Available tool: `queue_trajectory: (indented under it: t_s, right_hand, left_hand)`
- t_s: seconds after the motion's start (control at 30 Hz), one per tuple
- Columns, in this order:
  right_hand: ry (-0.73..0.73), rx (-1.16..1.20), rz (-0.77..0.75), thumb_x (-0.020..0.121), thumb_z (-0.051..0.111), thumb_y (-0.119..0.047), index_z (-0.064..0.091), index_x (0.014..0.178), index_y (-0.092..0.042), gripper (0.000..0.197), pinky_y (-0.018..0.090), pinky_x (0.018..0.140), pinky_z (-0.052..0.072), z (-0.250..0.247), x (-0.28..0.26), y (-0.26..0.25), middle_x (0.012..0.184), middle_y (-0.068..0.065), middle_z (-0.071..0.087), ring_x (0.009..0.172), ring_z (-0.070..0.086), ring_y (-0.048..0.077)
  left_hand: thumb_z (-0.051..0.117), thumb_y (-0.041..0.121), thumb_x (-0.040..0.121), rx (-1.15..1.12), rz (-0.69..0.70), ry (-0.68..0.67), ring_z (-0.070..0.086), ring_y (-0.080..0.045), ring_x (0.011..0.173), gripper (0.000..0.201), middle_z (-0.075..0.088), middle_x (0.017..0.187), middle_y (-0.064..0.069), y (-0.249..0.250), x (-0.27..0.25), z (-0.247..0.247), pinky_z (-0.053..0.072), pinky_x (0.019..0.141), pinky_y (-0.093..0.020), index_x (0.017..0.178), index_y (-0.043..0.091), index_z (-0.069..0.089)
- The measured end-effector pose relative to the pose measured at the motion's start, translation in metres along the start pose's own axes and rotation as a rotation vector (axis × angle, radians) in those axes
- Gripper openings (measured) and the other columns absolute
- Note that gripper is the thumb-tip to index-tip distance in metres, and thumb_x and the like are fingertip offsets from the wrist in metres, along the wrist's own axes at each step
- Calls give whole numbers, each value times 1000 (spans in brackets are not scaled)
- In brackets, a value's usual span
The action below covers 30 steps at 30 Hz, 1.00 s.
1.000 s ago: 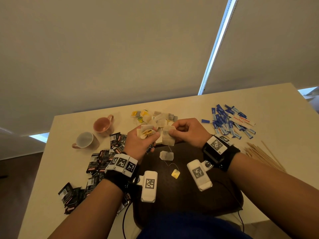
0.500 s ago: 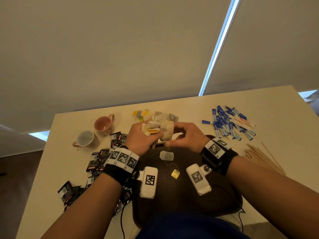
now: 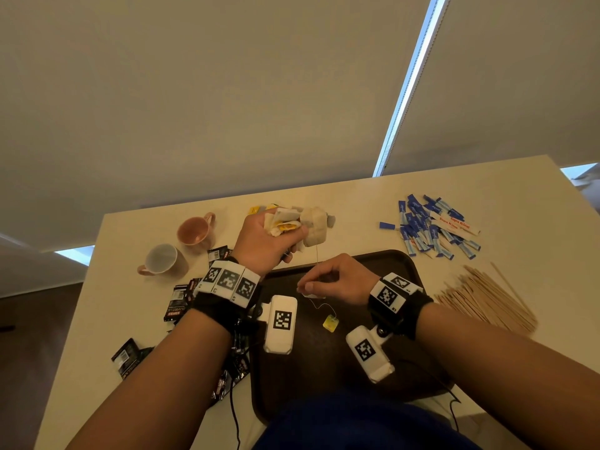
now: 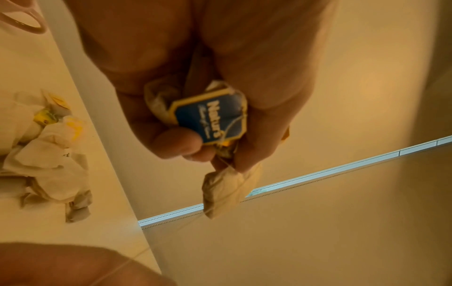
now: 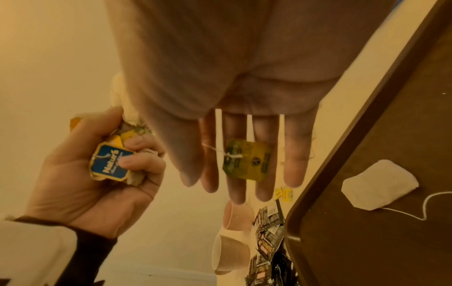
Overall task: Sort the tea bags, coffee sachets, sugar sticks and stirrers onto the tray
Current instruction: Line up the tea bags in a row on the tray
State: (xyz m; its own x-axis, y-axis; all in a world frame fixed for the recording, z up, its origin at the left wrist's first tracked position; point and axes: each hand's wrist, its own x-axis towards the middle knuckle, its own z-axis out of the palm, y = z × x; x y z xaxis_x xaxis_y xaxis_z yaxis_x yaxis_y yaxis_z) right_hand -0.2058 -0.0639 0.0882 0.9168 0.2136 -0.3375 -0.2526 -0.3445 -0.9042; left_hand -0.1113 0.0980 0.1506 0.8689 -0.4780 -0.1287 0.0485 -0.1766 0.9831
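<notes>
Right now the dark brown tray (image 3: 402, 264) is lying on the desk (image 3: 357, 196) at its near edge, and it is holding one flat white tea bag (image 5: 379, 183) whose string is trailing to a yellow tag (image 3: 330, 322). The left hand (image 3: 263, 241) is hovering above the desk just beyond the tray's far rim, its fingers curling tightly around a bunch of tea bags (image 3: 298, 222) with a blue tag (image 4: 210, 120) showing in the fist. The right hand (image 3: 341, 280) is hanging over the tray with fingers nearly straight, and a yellow-green tag (image 5: 247, 160) is lying against them on a thin string (image 3: 316, 254) that is running up to the bunch. More tea bags (image 4: 46, 166) are lying in a loose heap on the desk beneath the left hand. Black coffee sachets (image 3: 181, 300) are sprawling left of the tray, with a pink cup (image 3: 196, 229) and a white cup (image 3: 162, 259) standing empty behind them. Blue sugar sticks (image 3: 428, 228) are piling up to the right, and wooden stirrers (image 3: 487, 297) are fanning out beside the tray's right edge.
</notes>
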Motion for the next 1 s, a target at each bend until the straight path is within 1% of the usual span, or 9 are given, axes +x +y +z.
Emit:
queue_trajectory:
  t_s: [0.1,0.2,0.4,0.5,0.6,0.7,0.77,0.9,1.0]
  right_hand:
    - [-86,139,78,92,61,-8,66,115,-20,26,37,92,55,1,-3,3,109,1,72,102,69,13]
    - [-85,211,140,93,50,6,63,117,-10,32,40,91,56,1,-6,4,110,11,71,100,70,21]
    - [20,191,118,97,53,-5,58,112,-5,16,30,75,58,1,-5,4,96,7,75,89,73,20]
    - [126,36,58,89,65,-7,68,100,-9,11,25,78,56,-3,-3,5,93,1,73,86,70,11]
    - [250,-110,19,86,71,-13,76,97,-17,13,23,74,54,-6,0,4,90,-1,72,82,66,13]
    - [305,47,61,90,66,-12,75,100,-9,13,20,59,52,-14,0,-6,74,3,72,62,66,10]
    - [315,123,52,92,64,-12,74,101,-5,15,16,59,52,-21,2,-13,77,5,73,62,68,8]
    - [402,114,-94,89,67,-8,73,104,-7,16,28,71,60,-32,5,-28,94,8,74,80,73,18]
    - [443,187,-179,88,66,-1,68,109,-9,22,31,68,61,-35,5,-42,88,11,75,79,73,22]
  left_hand:
    - [73,6,87,-30,2,-6,55,-18,52,10,63,61,0,0,1,-1,43,47,-30,90,14,67]
    - [72,5,87,-49,0,-13,55,-18,53,10,63,62,1,0,1,-1,42,48,-31,90,13,67]
    - [72,3,86,-108,-21,-39,56,-21,58,13,63,71,-5,-1,-1,-1,42,49,-32,95,11,67]
    - [71,2,86,-124,-22,-61,55,-24,60,15,63,73,-8,1,-4,-2,41,50,-32,94,14,68]
    - [73,5,86,-122,-31,-96,54,-26,60,12,62,73,-12,1,-9,-5,42,50,-32,93,14,69]
    - [72,7,87,-100,-59,-158,53,-32,61,10,61,74,-17,-5,-15,-10,43,50,-32,94,14,70]
    - [72,7,87,-74,-103,-178,53,-31,59,10,62,71,-15,-11,-19,-12,43,49,-32,95,12,69]
    - [71,8,88,12,-161,-199,52,-25,50,9,60,62,-11,-23,-29,-13,43,46,-29,93,3,64]
    - [70,8,89,51,-181,-204,52,-23,46,9,60,59,-9,-30,-32,-12,43,44,-27,84,7,63]
